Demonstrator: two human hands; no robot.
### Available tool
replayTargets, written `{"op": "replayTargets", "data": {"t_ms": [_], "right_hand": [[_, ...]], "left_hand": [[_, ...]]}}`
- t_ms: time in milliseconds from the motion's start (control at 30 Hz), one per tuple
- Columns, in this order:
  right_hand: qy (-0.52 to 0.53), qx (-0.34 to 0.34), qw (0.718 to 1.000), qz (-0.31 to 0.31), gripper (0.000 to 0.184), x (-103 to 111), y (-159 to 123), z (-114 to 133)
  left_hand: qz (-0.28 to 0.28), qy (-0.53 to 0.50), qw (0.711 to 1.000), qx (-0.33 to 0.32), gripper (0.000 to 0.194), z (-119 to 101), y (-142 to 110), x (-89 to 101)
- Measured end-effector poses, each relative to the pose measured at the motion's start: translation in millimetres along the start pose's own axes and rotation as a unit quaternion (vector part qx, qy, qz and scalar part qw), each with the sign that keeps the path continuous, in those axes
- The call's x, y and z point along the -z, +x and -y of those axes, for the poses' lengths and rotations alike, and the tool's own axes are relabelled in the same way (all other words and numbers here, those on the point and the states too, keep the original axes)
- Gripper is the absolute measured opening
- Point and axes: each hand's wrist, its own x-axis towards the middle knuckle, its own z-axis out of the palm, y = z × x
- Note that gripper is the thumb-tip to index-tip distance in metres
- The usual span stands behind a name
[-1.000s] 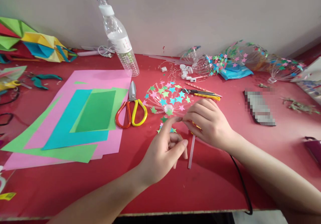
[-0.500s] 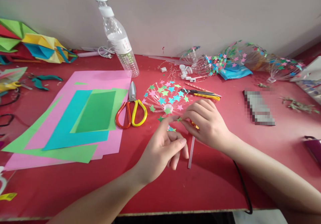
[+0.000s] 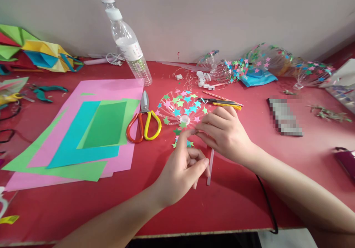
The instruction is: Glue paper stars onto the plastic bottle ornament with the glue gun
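Observation:
In the head view, my right hand [image 3: 226, 133] has its fingertips pinched together, and the small green star seen there a moment ago is now hidden between them. The outstretched index finger of my left hand [image 3: 181, 174] meets those fingertips; its other fingers are loosely bent and apart. Just beyond both hands sits a clear plastic bottle piece cut into splayed strips [image 3: 184, 120], dotted with pink, blue and green stars. A few loose stars [image 3: 176, 131] lie by the left index finger. Under my right hand a pale translucent stick [image 3: 210, 168] pokes out, perhaps a glue stick.
Scissors with red and yellow handles [image 3: 144, 124] lie left of the bottle piece, beside stacked coloured sheets [image 3: 107, 126]. A utility knife [image 3: 227, 105] is behind my right hand. A tall plastic bottle [image 3: 133, 52] leans near the wall. More star-covered bottle pieces [image 3: 260, 61] line the back.
My hands have come closer, fingertips now meeting and covering the green star that showed between them. More loose stars show beside my left index finger. The view has shifted slightly.

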Motion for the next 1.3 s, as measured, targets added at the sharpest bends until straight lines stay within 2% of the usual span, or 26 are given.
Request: {"op": "replayTargets", "data": {"t_ms": [300, 500, 833, 1300], "right_hand": [[-0.002, 0.011, 1.0, 0.002, 0.023, -0.3, 0.6, 2.1], [0.009, 0.01, 1.0, 0.007, 0.022, 1.7, 0.9, 4.3], [0.065, -0.013, 0.997, 0.026, 0.026, 1.8, 2.9, 2.9], [0.085, -0.017, 0.996, 0.03, 0.021, 3.0, 3.4, -0.2]], "left_hand": [[-0.001, 0.028, 1.0, -0.006, 0.053, -0.7, 0.3, -3.7], [-0.006, 0.0, 1.0, -0.021, 0.04, 2.1, 0.9, 0.9], [0.001, 0.007, 1.0, -0.019, 0.039, 1.5, 0.2, -2.0], [0.001, 0.004, 1.0, -0.025, 0.05, 2.4, -0.6, -2.1]]}}
